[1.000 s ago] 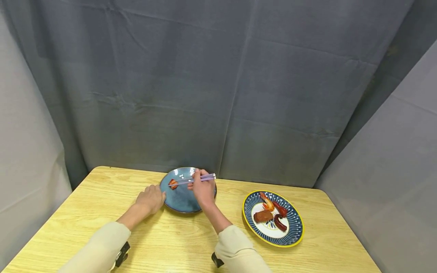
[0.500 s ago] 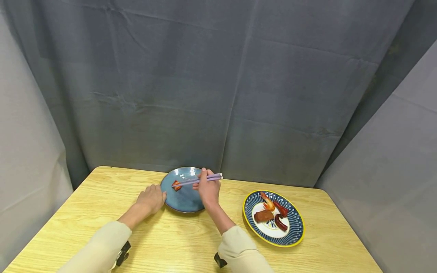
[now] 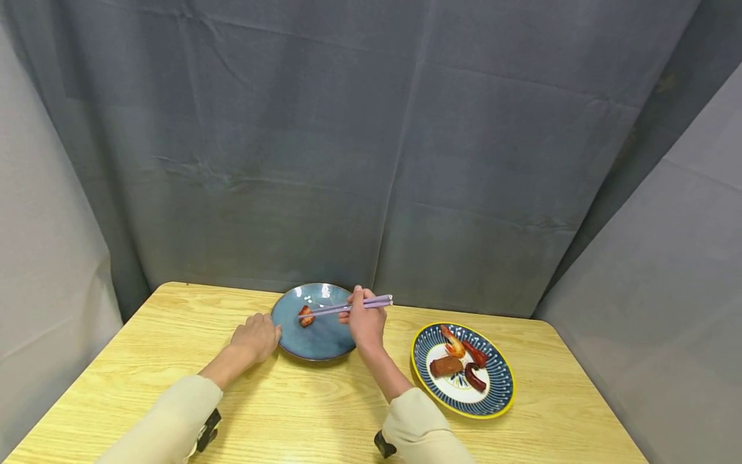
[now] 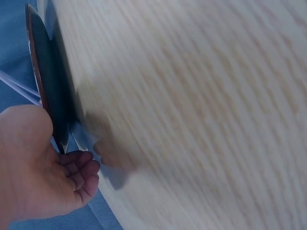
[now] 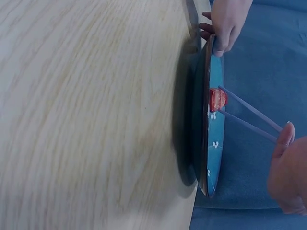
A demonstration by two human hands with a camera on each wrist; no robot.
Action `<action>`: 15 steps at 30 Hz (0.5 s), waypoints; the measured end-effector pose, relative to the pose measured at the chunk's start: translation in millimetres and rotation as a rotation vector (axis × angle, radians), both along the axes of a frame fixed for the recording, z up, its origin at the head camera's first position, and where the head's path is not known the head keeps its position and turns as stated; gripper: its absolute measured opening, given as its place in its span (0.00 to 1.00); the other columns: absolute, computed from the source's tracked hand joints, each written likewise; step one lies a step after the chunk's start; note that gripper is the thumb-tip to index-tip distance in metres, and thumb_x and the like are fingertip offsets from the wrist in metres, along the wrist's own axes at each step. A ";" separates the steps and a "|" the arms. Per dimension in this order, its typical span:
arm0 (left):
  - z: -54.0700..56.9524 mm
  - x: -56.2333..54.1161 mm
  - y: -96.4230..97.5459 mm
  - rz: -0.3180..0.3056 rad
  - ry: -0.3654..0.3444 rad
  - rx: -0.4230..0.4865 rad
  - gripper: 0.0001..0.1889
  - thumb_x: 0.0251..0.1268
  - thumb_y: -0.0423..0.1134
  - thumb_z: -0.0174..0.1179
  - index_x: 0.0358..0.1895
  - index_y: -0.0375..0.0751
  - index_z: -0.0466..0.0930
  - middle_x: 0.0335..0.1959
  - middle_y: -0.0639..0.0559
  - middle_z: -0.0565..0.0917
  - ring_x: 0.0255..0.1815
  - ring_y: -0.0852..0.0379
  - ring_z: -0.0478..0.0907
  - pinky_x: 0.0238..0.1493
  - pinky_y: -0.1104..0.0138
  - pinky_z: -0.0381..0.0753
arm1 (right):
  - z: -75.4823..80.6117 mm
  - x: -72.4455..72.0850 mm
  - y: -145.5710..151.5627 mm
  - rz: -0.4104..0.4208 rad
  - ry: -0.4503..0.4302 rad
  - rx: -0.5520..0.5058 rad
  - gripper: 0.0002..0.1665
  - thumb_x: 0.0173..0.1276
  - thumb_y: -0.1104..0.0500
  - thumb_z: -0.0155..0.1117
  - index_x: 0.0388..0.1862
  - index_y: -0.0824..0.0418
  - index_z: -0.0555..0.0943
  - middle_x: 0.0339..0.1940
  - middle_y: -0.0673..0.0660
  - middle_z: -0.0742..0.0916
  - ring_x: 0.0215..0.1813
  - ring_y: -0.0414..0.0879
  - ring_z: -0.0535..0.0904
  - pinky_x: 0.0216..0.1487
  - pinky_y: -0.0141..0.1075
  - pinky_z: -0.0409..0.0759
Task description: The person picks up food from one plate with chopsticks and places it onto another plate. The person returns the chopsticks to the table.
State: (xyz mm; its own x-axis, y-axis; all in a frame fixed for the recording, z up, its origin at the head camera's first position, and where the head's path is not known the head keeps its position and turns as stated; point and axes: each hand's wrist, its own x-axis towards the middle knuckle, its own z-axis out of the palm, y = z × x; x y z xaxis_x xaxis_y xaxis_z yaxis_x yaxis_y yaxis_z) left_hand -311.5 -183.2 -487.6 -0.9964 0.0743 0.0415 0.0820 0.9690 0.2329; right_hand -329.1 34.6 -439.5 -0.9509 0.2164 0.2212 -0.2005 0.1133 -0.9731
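My left hand (image 3: pixel 257 336) grips the left rim of a blue glazed plate (image 3: pixel 321 345), thumb over the edge and fingers curled below it, as the left wrist view shows. My right hand (image 3: pixel 368 325) holds a pair of pale purple chopsticks (image 3: pixel 332 310) over the plate, pointing left. Their tips stand on either side of a small red and whitish piece of food (image 5: pixel 218 99), maybe kimchi, at the plate's surface. In the right wrist view the chopsticks (image 5: pixel 248 126) spread apart toward the tips, one at each side of the piece.
Right of my right arm stands a patterned blue and white plate (image 3: pixel 501 405) with a yellow rim. On it lie a shrimp (image 3: pixel 454 343), a brown block-like piece (image 3: pixel 446 367), a dark curved piece (image 3: pixel 474 378) and a red piece (image 3: pixel 476 354). A grey curtain (image 3: pixel 290 161) hangs behind the table.
My right hand and the chopsticks have moved to the right. The red piece has shifted right with the tips, toward the plate's middle. My left hand and both plates have stayed put.
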 end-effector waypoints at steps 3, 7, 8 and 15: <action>0.7 0.4 0.2 -0.002 -0.006 0.001 0.21 0.77 0.43 0.46 0.46 0.21 0.70 0.37 0.34 0.72 0.47 0.34 0.73 0.49 0.41 0.74 | 3.8 1.3 3.9 -0.004 -0.005 -0.011 0.24 0.81 0.54 0.49 0.33 0.72 0.78 0.19 0.60 0.84 0.18 0.41 0.81 0.24 0.38 0.84; 1.1 0.6 0.0 -0.006 -0.015 -0.002 0.21 0.78 0.43 0.45 0.47 0.21 0.70 0.37 0.34 0.72 0.47 0.35 0.73 0.50 0.41 0.74 | 8.0 2.8 9.0 -0.005 0.003 -0.015 0.24 0.80 0.54 0.49 0.34 0.73 0.78 0.18 0.58 0.83 0.18 0.39 0.80 0.26 0.42 0.85; 1.2 0.7 -0.2 -0.006 -0.015 -0.001 0.21 0.78 0.43 0.45 0.47 0.21 0.70 0.37 0.35 0.72 0.47 0.35 0.73 0.50 0.41 0.74 | 9.4 3.5 10.3 -0.003 0.007 -0.018 0.24 0.80 0.54 0.49 0.34 0.74 0.78 0.18 0.58 0.83 0.17 0.39 0.80 0.26 0.42 0.85; 2.3 1.4 -0.5 -0.006 -0.012 0.003 0.22 0.78 0.43 0.45 0.48 0.20 0.70 0.37 0.34 0.72 0.47 0.35 0.73 0.50 0.41 0.74 | 19.7 9.7 19.2 0.009 0.038 -0.063 0.24 0.81 0.55 0.49 0.33 0.75 0.77 0.18 0.63 0.84 0.16 0.39 0.80 0.22 0.37 0.83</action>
